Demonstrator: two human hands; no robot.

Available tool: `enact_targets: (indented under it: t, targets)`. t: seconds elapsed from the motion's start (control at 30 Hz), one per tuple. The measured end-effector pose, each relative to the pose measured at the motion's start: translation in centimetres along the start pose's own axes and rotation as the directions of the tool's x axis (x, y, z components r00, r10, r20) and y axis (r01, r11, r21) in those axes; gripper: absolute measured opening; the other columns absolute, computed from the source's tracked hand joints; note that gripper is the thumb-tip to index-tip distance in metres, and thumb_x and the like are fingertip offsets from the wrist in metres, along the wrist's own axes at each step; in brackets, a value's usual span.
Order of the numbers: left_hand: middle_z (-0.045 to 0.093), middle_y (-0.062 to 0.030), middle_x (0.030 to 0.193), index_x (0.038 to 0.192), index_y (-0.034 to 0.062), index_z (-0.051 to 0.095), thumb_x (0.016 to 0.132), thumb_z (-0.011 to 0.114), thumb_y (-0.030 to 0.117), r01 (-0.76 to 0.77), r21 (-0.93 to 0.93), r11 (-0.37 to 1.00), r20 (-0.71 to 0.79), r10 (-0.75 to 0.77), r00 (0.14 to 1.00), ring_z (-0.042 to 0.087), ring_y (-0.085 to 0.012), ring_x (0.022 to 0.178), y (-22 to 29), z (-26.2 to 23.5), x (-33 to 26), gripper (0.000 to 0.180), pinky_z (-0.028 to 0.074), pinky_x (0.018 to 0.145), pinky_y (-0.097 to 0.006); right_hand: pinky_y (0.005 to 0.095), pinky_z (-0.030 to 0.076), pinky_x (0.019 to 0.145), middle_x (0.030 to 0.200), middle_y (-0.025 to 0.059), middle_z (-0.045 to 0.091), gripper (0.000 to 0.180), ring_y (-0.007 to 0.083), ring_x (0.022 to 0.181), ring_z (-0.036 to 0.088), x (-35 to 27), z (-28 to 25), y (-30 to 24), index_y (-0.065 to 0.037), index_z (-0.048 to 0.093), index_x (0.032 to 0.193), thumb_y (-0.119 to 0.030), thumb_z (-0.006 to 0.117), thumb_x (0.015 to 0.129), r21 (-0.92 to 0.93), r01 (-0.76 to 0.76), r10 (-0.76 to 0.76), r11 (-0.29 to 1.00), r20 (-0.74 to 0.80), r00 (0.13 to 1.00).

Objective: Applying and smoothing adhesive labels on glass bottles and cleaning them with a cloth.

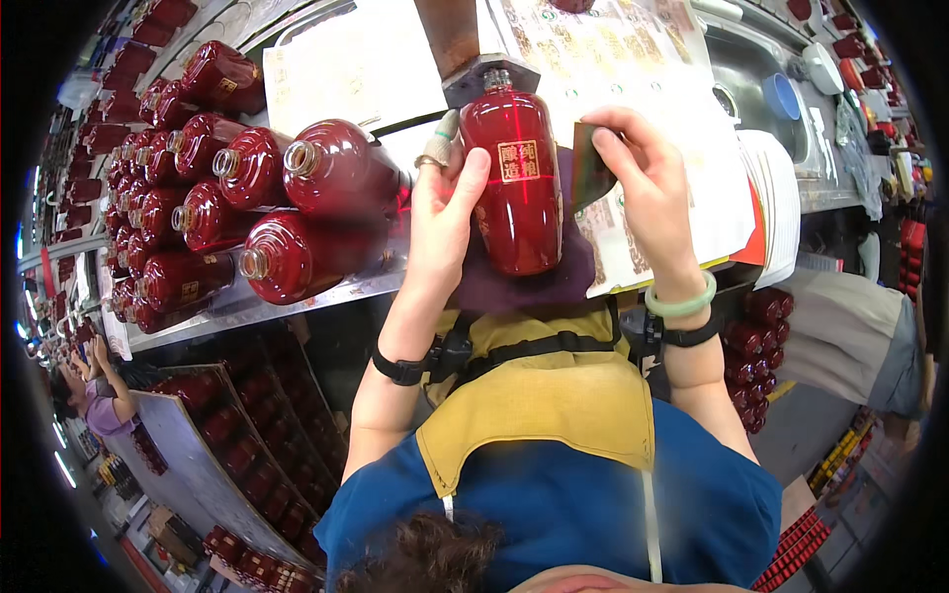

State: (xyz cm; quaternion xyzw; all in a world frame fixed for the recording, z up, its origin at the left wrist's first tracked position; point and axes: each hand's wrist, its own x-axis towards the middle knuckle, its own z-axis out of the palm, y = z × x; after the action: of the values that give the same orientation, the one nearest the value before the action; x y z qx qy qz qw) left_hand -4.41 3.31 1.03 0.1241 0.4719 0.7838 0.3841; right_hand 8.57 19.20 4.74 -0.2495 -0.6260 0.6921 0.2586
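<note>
While the left hand (442, 203) bears on the near-left flank of a glossy red bottle (514, 232), its thumb laid over the front beside a gold-framed panel (522, 162), the remaining fingers curve along the side, partly hidden, so how tightly they close cannot be told. That grip is about as wide as the bottle's shoulder allows; one finger, wrapped in a tan band (433, 154), stretches past the thumb toward the neck. The bottle lies between the two hands, its clear mouth pointing away from the person and close to a dark metal block (514, 73), with a purple cloth (583, 267) beneath and around its lower end. Just beside the bottle, the right hand (643, 183) has a narrow pinch, thumb and fingertips meeting on the upper edge of a dark flat piece (590, 170), which hangs toward the glass; whether it touches cannot be made out. Below that pinch, a pale green bangle (682, 296) circles the wrist. Left of the left hand stands a crowd of red bottles (331, 173), and beyond the right hand lie printed sheets (707, 203).
</note>
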Motion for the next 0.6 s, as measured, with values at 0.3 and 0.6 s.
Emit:
enact_targets:
  t: [0.3, 0.6]
  targets:
    - [0.058, -0.0181, 0.14, 0.156, -0.0041, 0.032, 0.098, 0.074, 0.014, -0.05, 0.161, 0.986, -0.042, 0.057, 0.997, 0.06, -0.0215, 0.126, -0.4, 0.7, 0.2, 0.074, 0.051, 0.105, -0.034, 0.0213, 0.043, 0.071, 0.089, -0.0043, 0.05, 0.041, 0.0057, 0.078, 0.043, 1.4, 2.2, 2.9, -0.003, 0.061, 0.104, -0.028, 0.088, 0.085, -0.108, -0.153, 0.16, 0.982, 0.064, 0.985]
    - [0.058, -0.0184, 0.14, 0.156, -0.0037, 0.033, 0.098, 0.073, 0.014, -0.041, 0.146, 0.988, -0.041, 0.048, 0.998, 0.06, -0.0214, 0.126, -0.4, 0.7, 0.3, 0.072, 0.051, 0.105, -0.034, 0.021, 0.043, 0.07, 0.089, -0.0042, 0.05, 0.039, 0.0056, 0.079, 0.044, 1.5, 2.3, 2.8, -0.003, 0.061, 0.103, -0.026, 0.088, 0.085, -0.12, -0.14, 0.147, 0.983, 0.051, 0.988]
